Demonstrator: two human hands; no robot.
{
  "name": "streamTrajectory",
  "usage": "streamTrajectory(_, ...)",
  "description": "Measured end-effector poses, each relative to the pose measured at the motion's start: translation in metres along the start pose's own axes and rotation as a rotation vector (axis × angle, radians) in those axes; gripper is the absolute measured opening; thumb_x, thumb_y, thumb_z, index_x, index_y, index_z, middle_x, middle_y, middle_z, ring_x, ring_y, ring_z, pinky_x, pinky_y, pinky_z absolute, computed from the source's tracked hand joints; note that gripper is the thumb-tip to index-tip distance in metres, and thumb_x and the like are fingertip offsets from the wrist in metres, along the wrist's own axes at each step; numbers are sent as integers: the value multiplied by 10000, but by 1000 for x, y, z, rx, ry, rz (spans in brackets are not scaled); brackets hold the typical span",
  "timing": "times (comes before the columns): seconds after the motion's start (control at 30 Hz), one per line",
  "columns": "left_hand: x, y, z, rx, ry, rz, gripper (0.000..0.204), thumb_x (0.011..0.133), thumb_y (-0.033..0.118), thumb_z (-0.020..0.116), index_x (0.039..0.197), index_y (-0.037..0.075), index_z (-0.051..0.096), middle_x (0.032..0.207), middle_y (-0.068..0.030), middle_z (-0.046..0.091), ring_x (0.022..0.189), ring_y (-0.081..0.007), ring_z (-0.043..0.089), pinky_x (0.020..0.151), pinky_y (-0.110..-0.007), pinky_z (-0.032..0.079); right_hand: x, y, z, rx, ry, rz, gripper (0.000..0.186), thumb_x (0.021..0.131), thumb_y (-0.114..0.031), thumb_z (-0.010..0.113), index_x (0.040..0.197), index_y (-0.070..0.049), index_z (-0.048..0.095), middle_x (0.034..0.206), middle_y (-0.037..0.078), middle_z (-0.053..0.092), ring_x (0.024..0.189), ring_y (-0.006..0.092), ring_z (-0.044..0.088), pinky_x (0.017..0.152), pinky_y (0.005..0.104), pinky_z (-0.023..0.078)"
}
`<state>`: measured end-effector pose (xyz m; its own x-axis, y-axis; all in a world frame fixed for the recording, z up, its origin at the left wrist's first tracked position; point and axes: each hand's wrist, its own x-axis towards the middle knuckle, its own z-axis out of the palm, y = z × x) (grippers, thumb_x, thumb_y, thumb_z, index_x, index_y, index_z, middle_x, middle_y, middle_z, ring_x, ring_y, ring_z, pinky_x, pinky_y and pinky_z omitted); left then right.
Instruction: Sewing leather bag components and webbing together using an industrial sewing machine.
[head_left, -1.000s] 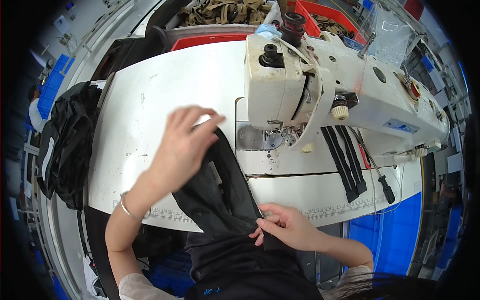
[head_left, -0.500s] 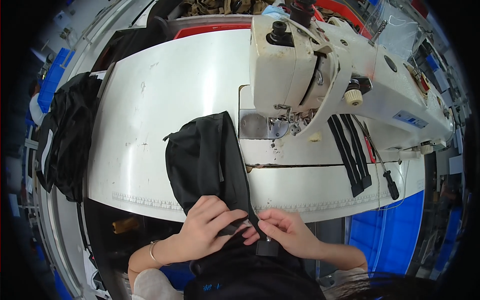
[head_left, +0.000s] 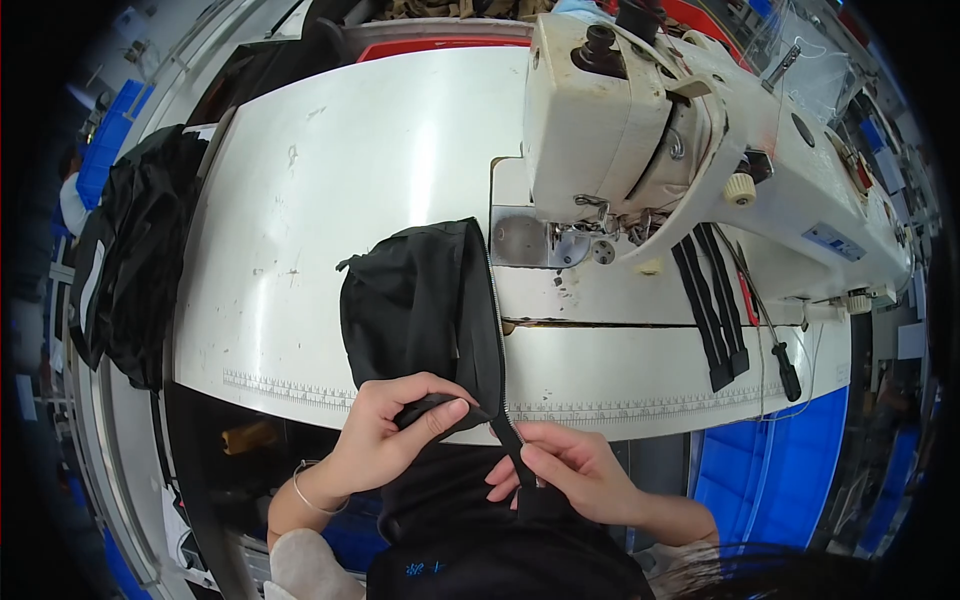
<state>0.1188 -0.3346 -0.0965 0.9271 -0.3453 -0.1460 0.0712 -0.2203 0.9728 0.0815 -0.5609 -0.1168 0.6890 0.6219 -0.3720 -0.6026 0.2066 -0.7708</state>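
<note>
A black fabric piece (head_left: 412, 290) with a zipper (head_left: 497, 310) along its right edge lies on the white sewing table, its near end hanging over the front edge. My left hand (head_left: 395, 425) pinches the near end of the fabric between thumb and forefinger, left of the zipper. The lower end of the zipper tape is held by my right hand (head_left: 575, 468), thumb on top, the other fingers partly behind it. A small black tab hangs by that hand, against dark clothing. The fabric's far end lies beside the needle area of the sewing machine (head_left: 590, 130).
Several black straps (head_left: 712, 310), a red-handled tool (head_left: 748, 300) and a screwdriver (head_left: 787, 372) lie to the right under the machine arm. More black fabric (head_left: 140, 260) hangs at the table's left edge. Blue bins (head_left: 770, 470) stand below right; a red bin (head_left: 440, 46) is behind.
My left hand has moved left and up, away from my right hand, and now pinches the fabric's edge. The right hand stays at the zipper's lower end. The view has shifted slightly.
</note>
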Motion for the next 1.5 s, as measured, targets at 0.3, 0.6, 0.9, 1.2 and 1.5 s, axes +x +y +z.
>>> streamTrajectory(0.3,4,4,-10,-59,14,-116,166,905,130,612,937,-26,658,773,-23,651,745,-49,543,678,-200,439,-2,-4,1,15,-22,18,365,998,-139,403,1321,34,415,981,112,645,885,191,668,711,236,485)
streamTrajectory(0.6,11,6,-24,-104,116,-124,142,881,111,634,895,-27,665,785,-18,651,751,-53,549,690,-193,439,-4,-3,-1,-25,-34,-40,350,1000,-136,393,1299,42,431,949,154,648,839,222,677,684,259,508)
streamTrajectory(0.9,25,8,-43,-239,268,-108,156,868,121,639,848,-32,659,741,-34,645,671,-70,574,645,-195,455,-7,0,-8,23,-44,-21,362,998,-129,402,1317,43,420,970,150,653,849,203,670,708,256,498)
streamTrajectory(1.2,26,9,-51,-217,322,-17,171,868,142,618,801,-16,629,728,-43,628,659,-71,563,623,-199,425,-2,5,-10,-4,-129,-63,418,1007,-118,353,1394,24,287,1163,198,590,1027,250,615,880,322,474)
streamTrajectory(1.5,24,2,-26,153,240,276,43,798,15,656,839,3,665,763,-31,635,712,-93,533,661,-224,414,21,-8,-9,159,-239,-135,579,977,-68,386,1474,-40,89,1395,267,379,1288,338,411,1053,428,340)
